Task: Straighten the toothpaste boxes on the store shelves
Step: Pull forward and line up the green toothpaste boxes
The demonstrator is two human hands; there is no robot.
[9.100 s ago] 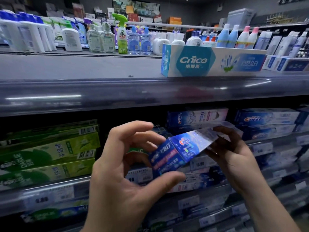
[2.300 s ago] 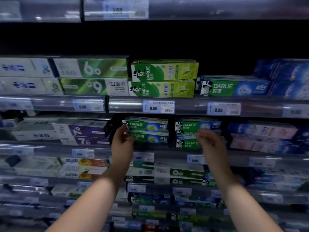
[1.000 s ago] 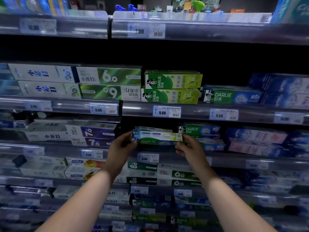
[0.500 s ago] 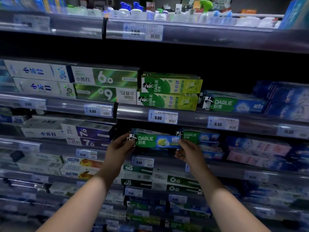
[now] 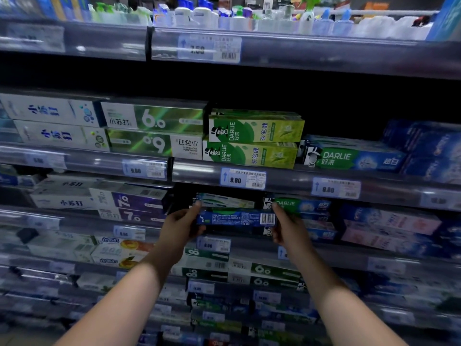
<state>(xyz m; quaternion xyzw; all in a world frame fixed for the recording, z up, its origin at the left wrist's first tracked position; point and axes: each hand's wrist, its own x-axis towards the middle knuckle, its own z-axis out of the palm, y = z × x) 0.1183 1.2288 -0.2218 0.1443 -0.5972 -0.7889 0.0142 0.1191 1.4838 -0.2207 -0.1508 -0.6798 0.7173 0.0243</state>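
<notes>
A price tag [image 5: 243, 179] that says 9.80 sits on the front edge of a shelf [image 5: 287, 182]. Just below the tag, a person holds a long toothpaste box [image 5: 235, 218] at the front of the lower shelf [image 5: 329, 248]. The box lies level, with its long side going left to right. Its blue side with small writing faces out, and a white bar code shows at its right end. The left hand [image 5: 179, 227] grips the left end of the box, below and left of the tag, with fingers curled over the top and the thumb under it. The right hand [image 5: 287, 228] grips the right end, below and right of the tag, with one finger reaching up past the top edge. Right behind the held box, also below the tag, a pale box [image 5: 224, 201] lies on the lower shelf, a bit tilted. Below and right of the tag, a green and blue box [image 5: 301, 205] lies with more boxes under it. Below and left of the tag lie purple boxes [image 5: 136, 202] with a big 7 on them. Just above the tag, two light green boxes [image 5: 254, 132] are stacked one on top of the other. Far above the tag, bottles [image 5: 224, 16] stand in a row on the top shelf [image 5: 324, 53], but they look blurry.
</notes>
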